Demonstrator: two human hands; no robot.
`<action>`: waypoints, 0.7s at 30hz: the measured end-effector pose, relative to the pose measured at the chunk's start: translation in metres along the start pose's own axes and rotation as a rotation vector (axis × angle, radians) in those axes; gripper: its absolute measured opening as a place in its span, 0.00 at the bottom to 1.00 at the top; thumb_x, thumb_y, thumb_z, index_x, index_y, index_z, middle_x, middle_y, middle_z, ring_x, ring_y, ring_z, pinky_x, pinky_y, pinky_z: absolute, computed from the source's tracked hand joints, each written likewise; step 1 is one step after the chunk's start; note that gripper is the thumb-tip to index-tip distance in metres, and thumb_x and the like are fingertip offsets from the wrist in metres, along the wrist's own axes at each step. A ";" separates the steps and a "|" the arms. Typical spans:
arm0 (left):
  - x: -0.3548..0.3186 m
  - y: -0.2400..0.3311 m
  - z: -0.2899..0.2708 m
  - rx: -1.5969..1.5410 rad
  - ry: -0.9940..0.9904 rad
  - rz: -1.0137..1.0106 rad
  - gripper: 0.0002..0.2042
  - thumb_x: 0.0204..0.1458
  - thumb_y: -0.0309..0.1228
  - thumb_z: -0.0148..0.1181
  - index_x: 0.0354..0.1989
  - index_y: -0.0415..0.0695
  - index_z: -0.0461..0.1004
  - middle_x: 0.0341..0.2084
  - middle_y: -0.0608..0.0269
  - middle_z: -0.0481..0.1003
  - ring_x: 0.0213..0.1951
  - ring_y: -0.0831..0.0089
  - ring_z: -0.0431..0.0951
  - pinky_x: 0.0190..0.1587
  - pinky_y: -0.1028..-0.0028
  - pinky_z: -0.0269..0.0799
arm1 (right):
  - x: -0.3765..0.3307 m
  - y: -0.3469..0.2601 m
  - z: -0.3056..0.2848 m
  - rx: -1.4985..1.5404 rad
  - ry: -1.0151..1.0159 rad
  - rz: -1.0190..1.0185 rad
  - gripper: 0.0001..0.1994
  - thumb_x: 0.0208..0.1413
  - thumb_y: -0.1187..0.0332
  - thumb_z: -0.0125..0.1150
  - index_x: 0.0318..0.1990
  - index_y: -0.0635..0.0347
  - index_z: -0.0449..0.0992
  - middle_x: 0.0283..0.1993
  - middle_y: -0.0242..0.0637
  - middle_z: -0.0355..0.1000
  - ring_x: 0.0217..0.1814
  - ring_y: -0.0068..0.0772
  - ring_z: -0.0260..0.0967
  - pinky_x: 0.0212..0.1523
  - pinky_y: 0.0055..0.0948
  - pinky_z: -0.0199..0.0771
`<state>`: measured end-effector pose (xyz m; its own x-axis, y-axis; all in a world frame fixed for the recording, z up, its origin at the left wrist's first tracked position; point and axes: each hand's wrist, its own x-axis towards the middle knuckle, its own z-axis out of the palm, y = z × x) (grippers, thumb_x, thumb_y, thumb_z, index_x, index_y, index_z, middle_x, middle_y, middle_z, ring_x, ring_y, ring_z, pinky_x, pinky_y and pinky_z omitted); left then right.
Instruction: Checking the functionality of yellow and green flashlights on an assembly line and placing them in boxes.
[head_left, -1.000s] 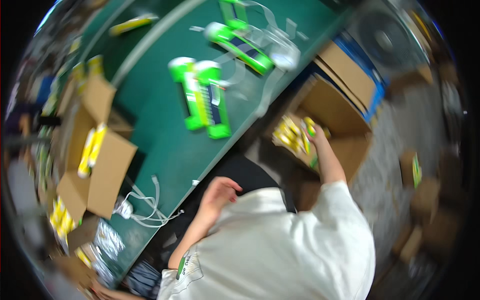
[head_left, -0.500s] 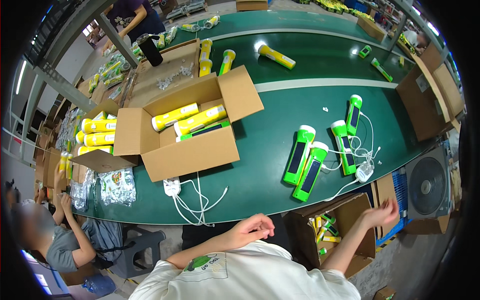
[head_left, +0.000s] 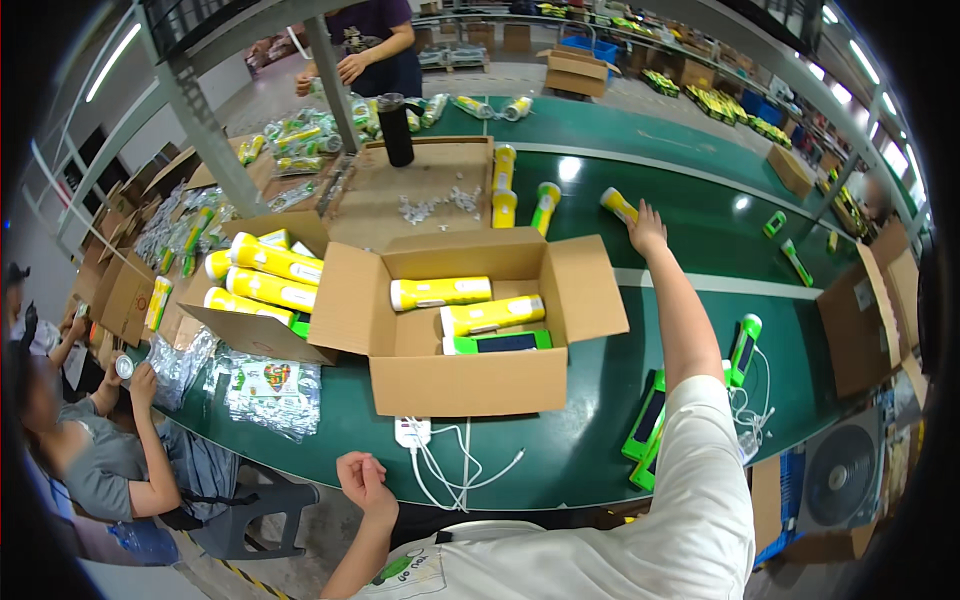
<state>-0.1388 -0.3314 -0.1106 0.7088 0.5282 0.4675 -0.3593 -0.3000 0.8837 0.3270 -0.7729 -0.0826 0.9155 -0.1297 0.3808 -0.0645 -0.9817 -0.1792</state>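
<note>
Head view: the right hand [head_left: 648, 228] reaches across the green conveyor belt [head_left: 700, 215], fingers spread over a yellow flashlight [head_left: 618, 205] lying flat there, while the left hand [head_left: 362, 480] hangs loosely curled and empty near the belt's near edge.

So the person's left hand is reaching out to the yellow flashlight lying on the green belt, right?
Not quite. The head view shows the right hand reaching out to the yellow flashlight on the green belt. The left hand stays low by the near table edge, touching nothing.
</note>
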 end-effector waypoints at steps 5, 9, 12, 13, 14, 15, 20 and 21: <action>-0.001 0.004 0.002 0.022 -0.053 -0.165 0.02 0.56 0.26 0.47 0.33 0.42 0.64 0.17 0.70 0.64 0.19 0.86 0.61 0.21 0.85 0.54 | 0.003 -0.024 -0.013 -0.384 -0.162 -0.022 0.29 0.50 0.60 0.58 0.60 0.55 0.60 0.57 0.43 0.59 0.61 0.44 0.56 0.57 0.45 0.62; 0.009 0.006 0.004 -0.023 -0.130 -0.176 0.02 0.56 0.26 0.48 0.33 0.42 0.65 0.17 0.70 0.65 0.19 0.86 0.61 0.21 0.85 0.53 | -0.026 -0.024 -0.050 -0.325 -0.331 -0.006 0.36 0.34 0.58 0.69 0.53 0.60 0.63 0.52 0.43 0.63 0.56 0.45 0.62 0.52 0.42 0.68; 0.019 0.007 0.007 -0.117 -0.116 -0.338 0.02 0.56 0.26 0.48 0.32 0.42 0.65 0.16 0.71 0.64 0.19 0.86 0.61 0.21 0.86 0.53 | -0.046 0.009 -0.062 0.042 -0.272 0.100 0.29 0.33 0.57 0.66 0.43 0.62 0.62 0.41 0.52 0.72 0.45 0.51 0.70 0.42 0.40 0.73; 0.019 0.008 0.007 -0.118 -0.131 -0.355 0.02 0.56 0.26 0.48 0.32 0.42 0.65 0.16 0.71 0.64 0.19 0.86 0.61 0.21 0.86 0.53 | -0.057 0.016 -0.065 0.225 -0.146 0.178 0.28 0.35 0.57 0.64 0.43 0.64 0.63 0.39 0.50 0.73 0.44 0.49 0.71 0.42 0.39 0.72; 0.020 0.009 0.008 -0.133 -0.121 -0.331 0.02 0.56 0.26 0.48 0.32 0.42 0.65 0.16 0.71 0.63 0.19 0.86 0.61 0.21 0.86 0.53 | -0.070 0.026 -0.069 0.443 -0.068 0.193 0.27 0.38 0.58 0.63 0.44 0.64 0.64 0.37 0.46 0.73 0.42 0.45 0.72 0.41 0.37 0.72; 0.018 0.009 0.008 -0.146 -0.103 -0.314 0.02 0.56 0.26 0.48 0.32 0.42 0.65 0.16 0.71 0.63 0.19 0.86 0.61 0.21 0.86 0.53 | -0.084 0.033 -0.077 0.656 0.007 0.202 0.25 0.42 0.58 0.62 0.45 0.64 0.65 0.36 0.42 0.73 0.40 0.40 0.72 0.40 0.35 0.72; 0.014 -0.002 0.004 -0.283 -0.057 -0.199 0.01 0.57 0.23 0.47 0.34 0.40 0.64 0.25 0.66 0.65 0.26 0.81 0.64 0.28 0.81 0.59 | -0.213 -0.006 -0.186 1.605 -0.187 0.445 0.19 0.55 0.61 0.53 0.51 0.61 0.63 0.34 0.38 0.72 0.37 0.32 0.71 0.40 0.30 0.71; 0.018 -0.006 0.005 -0.111 -0.004 -0.039 0.03 0.53 0.22 0.51 0.35 0.39 0.65 0.30 0.62 0.67 0.31 0.77 0.65 0.33 0.79 0.61 | -0.250 -0.036 -0.213 1.692 -0.182 0.475 0.19 0.56 0.61 0.52 0.51 0.62 0.62 0.33 0.40 0.72 0.35 0.33 0.70 0.38 0.29 0.71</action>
<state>-0.1212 -0.3239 -0.1082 0.7261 0.5345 0.4326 -0.3959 -0.1896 0.8985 0.0164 -0.7349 0.0217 0.9778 -0.2027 -0.0537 0.0222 0.3547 -0.9347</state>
